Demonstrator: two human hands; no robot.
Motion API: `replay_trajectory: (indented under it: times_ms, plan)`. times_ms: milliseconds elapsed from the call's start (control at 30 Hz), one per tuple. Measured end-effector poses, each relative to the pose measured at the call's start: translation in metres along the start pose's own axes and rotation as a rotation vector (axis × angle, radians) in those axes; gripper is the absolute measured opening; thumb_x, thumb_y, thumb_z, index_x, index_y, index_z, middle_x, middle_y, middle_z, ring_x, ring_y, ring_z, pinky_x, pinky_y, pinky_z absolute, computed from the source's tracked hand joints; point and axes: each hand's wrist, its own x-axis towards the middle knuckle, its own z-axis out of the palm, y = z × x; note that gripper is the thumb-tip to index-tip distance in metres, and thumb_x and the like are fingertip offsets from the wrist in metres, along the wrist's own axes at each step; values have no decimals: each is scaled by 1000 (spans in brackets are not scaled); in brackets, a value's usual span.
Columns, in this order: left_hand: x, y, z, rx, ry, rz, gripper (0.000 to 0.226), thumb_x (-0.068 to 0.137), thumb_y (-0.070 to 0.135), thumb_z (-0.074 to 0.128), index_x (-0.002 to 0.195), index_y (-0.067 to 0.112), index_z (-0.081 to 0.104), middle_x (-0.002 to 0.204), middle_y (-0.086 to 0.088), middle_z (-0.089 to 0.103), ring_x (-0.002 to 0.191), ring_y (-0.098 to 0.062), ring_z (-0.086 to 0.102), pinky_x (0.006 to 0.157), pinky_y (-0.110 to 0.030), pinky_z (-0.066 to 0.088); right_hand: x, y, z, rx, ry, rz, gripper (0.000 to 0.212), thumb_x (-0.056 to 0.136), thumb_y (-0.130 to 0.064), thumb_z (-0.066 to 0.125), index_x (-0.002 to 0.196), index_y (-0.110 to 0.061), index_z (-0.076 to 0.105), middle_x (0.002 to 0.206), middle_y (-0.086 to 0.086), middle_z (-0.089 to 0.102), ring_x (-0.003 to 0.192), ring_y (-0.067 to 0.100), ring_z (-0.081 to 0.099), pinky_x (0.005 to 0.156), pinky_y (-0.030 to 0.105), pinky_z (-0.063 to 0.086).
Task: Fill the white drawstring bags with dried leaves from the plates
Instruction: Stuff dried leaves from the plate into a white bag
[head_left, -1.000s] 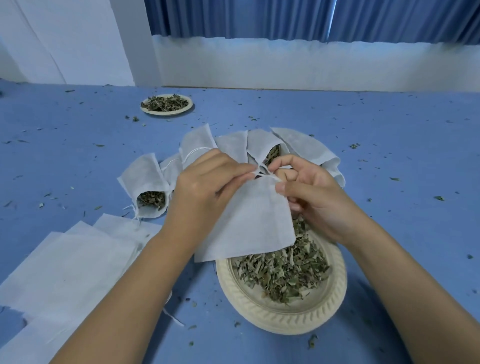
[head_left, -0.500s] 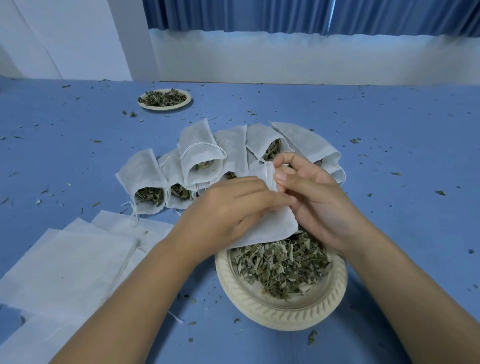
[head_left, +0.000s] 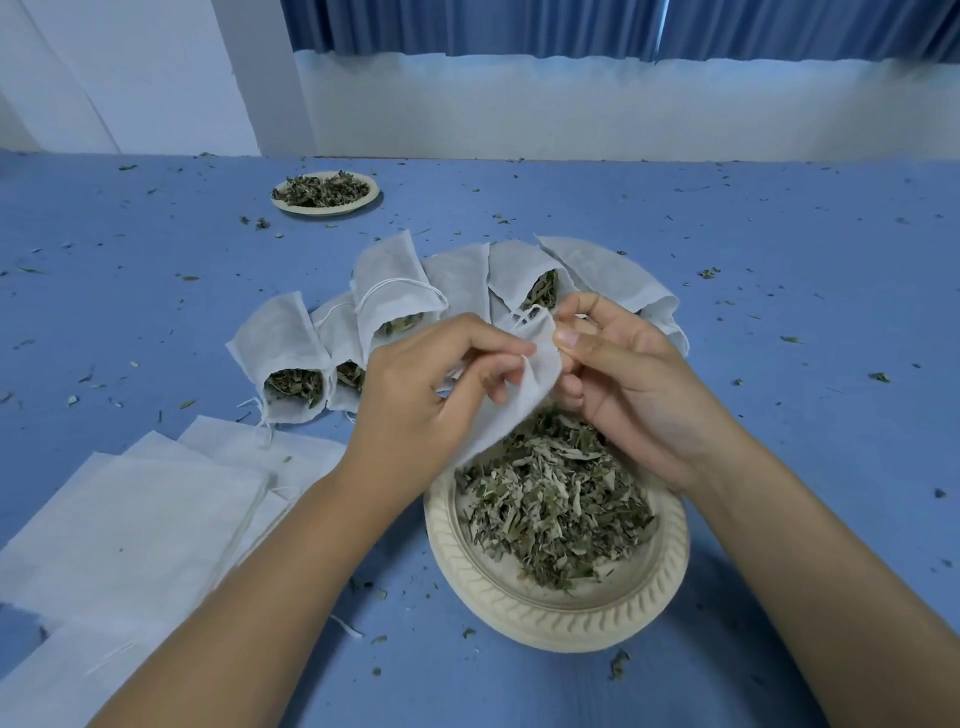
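A white drawstring bag hangs between my two hands above the near plate, which holds a heap of dried leaves. My left hand grips the bag's left side with curled fingers. On the right edge of its mouth, my right hand pinches the cloth between thumb and fingers. Whether the bag holds leaves is hidden. Behind my hands lie several filled bags in a fan, mouths facing me.
A stack of flat white bags lies at the near left. At the far left stands a second plate of leaves. Leaf crumbs are scattered over the blue table. A wall and blue curtain close off the far edge.
The bag was spread flat between my hands; now it is gathered and bunched. My left hand has slid along it and curled round the cloth.
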Motion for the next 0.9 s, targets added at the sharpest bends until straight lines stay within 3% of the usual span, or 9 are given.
replay_trajectory:
  times_ms: [133,200,300,367,467,567,633,800,900]
  plan:
    - [4,-5,-10,86,57,-28,20,94,-2,44,87,11,57,69,3,54,65,8,48,65,-7,36,-4,-18,-9,-442,-6,-53,20,93,8,50,91,-12,48,65,-6,54,56,8,46,55,16,40]
    - [8,-10,-19,213,36,28,22,90,-9,40,83,1,58,69,-5,54,68,8,44,66,-5,34,-11,-35,-19,-732,-68,-62,9,89,-7,62,91,-13,57,75,-7,59,65,10,48,63,18,43]
    - [11,-13,-27,305,16,57,26,77,-21,37,80,-3,56,67,-12,53,70,10,42,67,-2,33,-25,-51,-33,-1121,-169,58,28,69,-35,76,96,-28,70,97,-10,63,75,11,47,75,24,43]
    - [10,-12,-24,298,-61,33,26,77,-17,35,82,-2,57,69,-8,53,70,7,41,67,-3,34,-27,-46,-31,-1204,-241,153,36,66,-36,81,101,-34,72,100,-13,62,81,9,50,76,20,44]
    - [5,-11,-11,271,-293,16,22,87,-5,36,86,-1,58,74,8,47,69,7,41,66,-4,34,-23,-29,-23,-1303,-267,103,33,70,-22,84,99,-28,72,87,-8,60,74,10,52,76,21,45]
    - [3,-10,-1,224,-410,34,22,94,4,39,86,2,59,76,23,38,70,10,40,67,-4,31,-21,-24,-20,-1303,-264,76,23,75,-13,81,93,-25,73,81,-8,61,72,12,58,76,29,50]
    - [2,-11,1,200,-449,32,17,95,-2,46,86,4,60,79,26,38,74,12,42,69,-5,31,-22,-25,-22,-1282,-259,76,18,76,-11,80,89,-24,74,79,-8,63,74,16,61,77,34,51]
    - [-3,-12,4,187,-524,20,21,88,-14,54,86,6,61,79,17,44,73,10,44,71,-4,32,-27,-41,-32,-1040,-93,-110,15,71,-31,76,85,-25,75,82,-5,67,70,19,54,71,26,47]
    - [-4,-7,7,158,-530,40,17,89,-11,56,87,4,62,79,14,45,71,4,43,70,-3,33,-27,-41,-28,-825,-52,-246,15,76,-20,76,89,-15,72,87,3,70,80,29,61,77,30,51]
